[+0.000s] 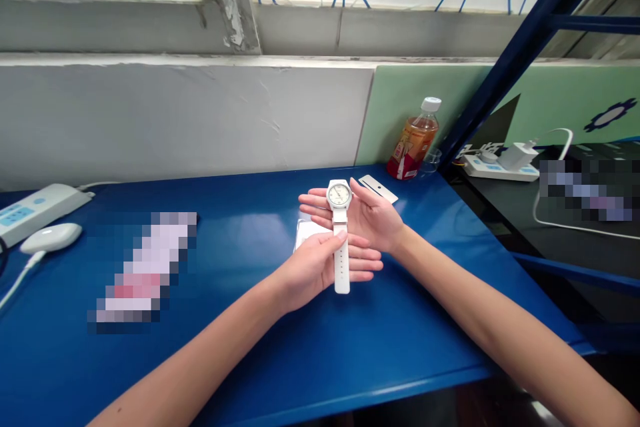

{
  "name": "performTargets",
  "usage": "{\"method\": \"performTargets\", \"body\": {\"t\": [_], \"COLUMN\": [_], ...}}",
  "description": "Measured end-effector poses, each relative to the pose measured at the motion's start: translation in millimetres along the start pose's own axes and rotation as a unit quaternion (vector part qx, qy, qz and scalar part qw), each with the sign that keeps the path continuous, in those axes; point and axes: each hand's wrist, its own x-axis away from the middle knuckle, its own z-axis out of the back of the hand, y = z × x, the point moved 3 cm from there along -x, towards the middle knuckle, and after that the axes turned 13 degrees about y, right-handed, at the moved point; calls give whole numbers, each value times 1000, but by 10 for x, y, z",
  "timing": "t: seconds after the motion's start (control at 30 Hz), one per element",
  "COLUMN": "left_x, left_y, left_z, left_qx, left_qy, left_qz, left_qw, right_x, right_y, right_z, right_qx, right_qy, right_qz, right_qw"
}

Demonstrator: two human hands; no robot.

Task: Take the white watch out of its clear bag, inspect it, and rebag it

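A white wristwatch (341, 260) with a round dial lies lengthwise across both hands, its strap hanging toward me. My left hand (313, 267) grips the strap, thumb pressed on top and fingers stretched out underneath. Beyond it, my right hand (373, 217) is palm up with flat, extended fingers beneath the watch's dial end; whether the dial rests on them I cannot tell. A white box-like item (306, 232) on the blue table is partly covered by my hands. Just behind my right hand lies a white card (379, 188) with a small dark mark.
On the blue table (240, 360) lies a pixelated flat object (145, 267) at left. A white power strip (43, 210) and a white cabled device (51, 238) are farther left. A drink bottle (414, 140) stands at back right, beside a slanted blue metal post (500, 73).
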Motion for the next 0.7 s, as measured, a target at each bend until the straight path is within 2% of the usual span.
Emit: {"method": "performTargets", "body": {"t": [0.33,0.7], "left_x": [67,36], "left_y": [-18,-45], "left_z": [32,2], "left_qx": [-6,-29], "left_qy": [-6,36], "left_qz": [3,18], "left_qw": [1000,999], "right_x": [45,43], "right_y": [-90,-112], "right_z": [13,26], "right_qx": [32,26], "right_qy": [-32,-31], "right_qz": [-39,-37], "right_qw": [998,998]}}
